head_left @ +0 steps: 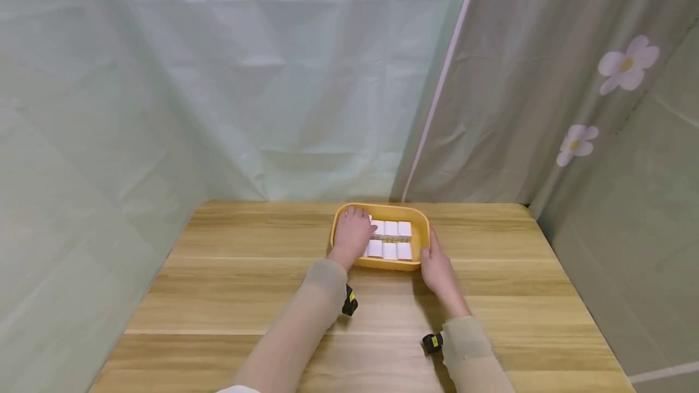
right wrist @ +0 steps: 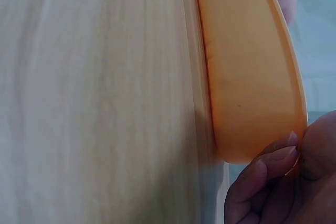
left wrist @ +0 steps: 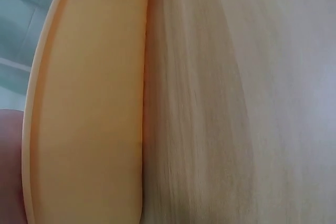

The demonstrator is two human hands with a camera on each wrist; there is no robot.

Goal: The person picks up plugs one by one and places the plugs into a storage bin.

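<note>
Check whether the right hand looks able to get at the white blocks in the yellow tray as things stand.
Probably yes: the right hand pinches the yellow tray at its right rim, the tray is uncovered, and the nearest white blocks lie exposed; the left hand covers only the tray's left side.

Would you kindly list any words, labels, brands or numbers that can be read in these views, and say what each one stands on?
None can be read.
The white blocks in the yellow tray show no print.
The tray wall is plain in both wrist views.
The wooden table bears only grain.
The curtain carries flowers, no lettering.
The yellow spots on the wrist cameras are too small to read.
</note>
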